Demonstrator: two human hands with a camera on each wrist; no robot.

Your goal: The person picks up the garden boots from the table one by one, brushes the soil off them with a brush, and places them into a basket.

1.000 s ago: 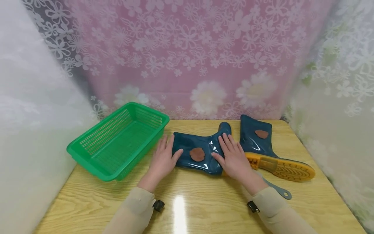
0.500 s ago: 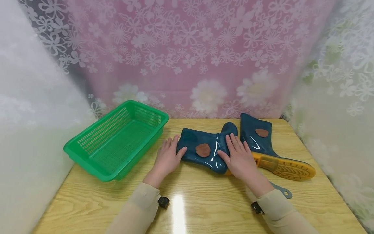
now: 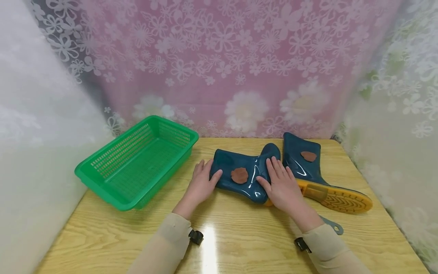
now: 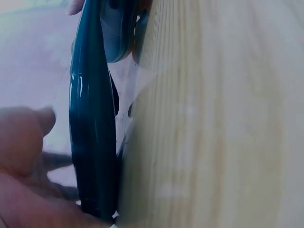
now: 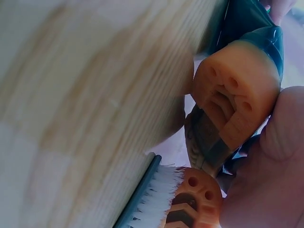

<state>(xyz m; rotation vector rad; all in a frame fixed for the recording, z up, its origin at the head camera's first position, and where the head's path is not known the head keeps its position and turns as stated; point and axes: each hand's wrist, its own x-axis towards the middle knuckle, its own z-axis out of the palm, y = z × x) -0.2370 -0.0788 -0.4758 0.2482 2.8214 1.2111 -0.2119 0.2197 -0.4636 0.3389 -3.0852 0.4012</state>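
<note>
A glossy dark-blue rain boot (image 3: 236, 156) lies on its side, its shaft pointing left and its toe away from me. A brown blob (image 3: 239, 175) sits on the shaft. My left hand (image 3: 202, 184) rests at the shaft's open end, thumb on the upper edge. Across the ankle and foot lies my right hand (image 3: 282, 186), fingers extended. The right wrist view shows this boot's orange heel (image 5: 237, 90) beside the hand. Partly under my right forearm lies a brush (image 3: 333, 225) with a grey handle; its white bristles (image 5: 159, 194) show in the right wrist view.
A second blue boot (image 3: 299, 167) lies at right, its yellow sole (image 3: 342, 198) facing me and a brown patch (image 3: 308, 156) on its shaft. A green plastic basket (image 3: 171, 171) stands at left on the wooden table (image 3: 239, 243). Pink floral cloth (image 3: 219, 68) hangs behind.
Both hands and the boot between them have shifted right, and the boot has turned slightly. It now lies closer to the second boot and farther from the basket.
</note>
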